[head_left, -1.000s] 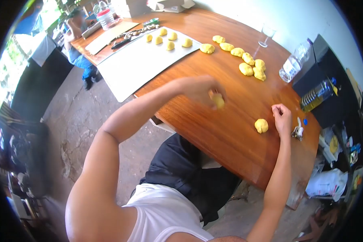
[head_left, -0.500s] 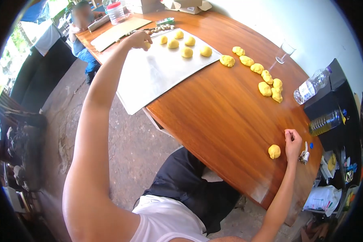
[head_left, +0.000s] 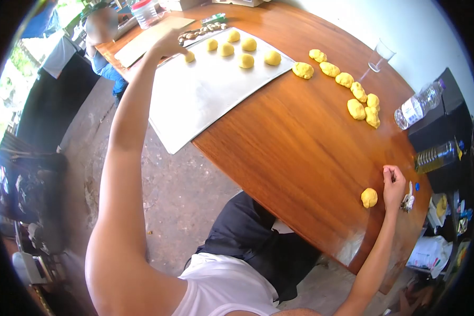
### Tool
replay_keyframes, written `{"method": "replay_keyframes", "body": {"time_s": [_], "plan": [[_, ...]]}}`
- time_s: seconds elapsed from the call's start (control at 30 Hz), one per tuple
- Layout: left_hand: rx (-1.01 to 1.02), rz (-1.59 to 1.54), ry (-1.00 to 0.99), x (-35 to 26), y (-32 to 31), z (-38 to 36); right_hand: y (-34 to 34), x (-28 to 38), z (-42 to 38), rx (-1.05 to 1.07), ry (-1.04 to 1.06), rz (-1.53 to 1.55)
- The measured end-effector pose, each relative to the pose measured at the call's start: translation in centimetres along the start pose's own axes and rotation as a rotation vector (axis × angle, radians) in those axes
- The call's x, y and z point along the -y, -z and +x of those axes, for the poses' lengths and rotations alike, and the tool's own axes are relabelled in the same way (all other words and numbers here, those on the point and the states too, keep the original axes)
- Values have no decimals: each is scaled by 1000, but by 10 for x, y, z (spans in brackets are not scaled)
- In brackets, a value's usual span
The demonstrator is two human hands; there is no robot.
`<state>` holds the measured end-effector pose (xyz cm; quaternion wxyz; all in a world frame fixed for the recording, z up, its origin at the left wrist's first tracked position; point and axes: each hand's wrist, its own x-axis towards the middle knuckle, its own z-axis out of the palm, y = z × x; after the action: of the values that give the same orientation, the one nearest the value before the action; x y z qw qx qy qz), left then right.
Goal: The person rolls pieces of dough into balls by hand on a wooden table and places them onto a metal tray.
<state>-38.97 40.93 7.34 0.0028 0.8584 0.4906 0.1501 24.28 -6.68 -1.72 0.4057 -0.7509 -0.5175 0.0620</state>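
Note:
On the metal baking tray (head_left: 189,105), several smooth yellow dough balls (head_left: 246,60) stand spaced apart. My left hand (head_left: 169,44) reaches over the tray's far left edge, its fingers apart beside a single dough ball (head_left: 189,56) that rests on the metal. My right hand (head_left: 394,187) lies at the table's right side, fingers curled together and holding nothing I can see. Just left of it sits another dough ball (head_left: 369,198), apart from the fingers. Rougher dough lumps (head_left: 344,80) form a curved row along the far side of the table.
A glass (head_left: 380,57), a clear bottle (head_left: 418,105) and an oil bottle (head_left: 438,156) stand toward the wall. Small items (head_left: 407,199) lie right of my right hand. A board (head_left: 150,39) and a red-lidded jar (head_left: 145,14) are at the far end, where another person (head_left: 101,39) sits.
My left hand has let go of the dough ball, leaving it on the tray, and drawn slightly up and left. My right hand stays beside its dough ball; the view has shifted a little.

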Motion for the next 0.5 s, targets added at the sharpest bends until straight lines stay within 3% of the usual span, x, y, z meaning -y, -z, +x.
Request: {"method": "replay_keyframes", "body": {"time_s": [0.03, 0.1, 0.2, 0.27, 0.3, 0.4, 0.5], "plan": [[-279, 51, -15, -35, 20, -18, 0, 0, 0, -9, -18, 10], [-430, -104, 19, -114, 33, -45, -1, -1, 1, -11, 69, -40], [-201, -390, -340, -278, 20, -119, -1, 4, 2, -1, 29, -2], [-30, -365, -729, -354, -3, -144, -3, -1, 2, -6, 56, -13], [142, -401, -760, -389, -11, -149, -2, -4, 3, -22, 75, -35], [114, -403, -870, -468, -59, -146, 0, -6, 1, -40, 103, 34], [118, -321, -1006, -505, -110, -146, 3, -2, -1, -63, 75, 97]]}}
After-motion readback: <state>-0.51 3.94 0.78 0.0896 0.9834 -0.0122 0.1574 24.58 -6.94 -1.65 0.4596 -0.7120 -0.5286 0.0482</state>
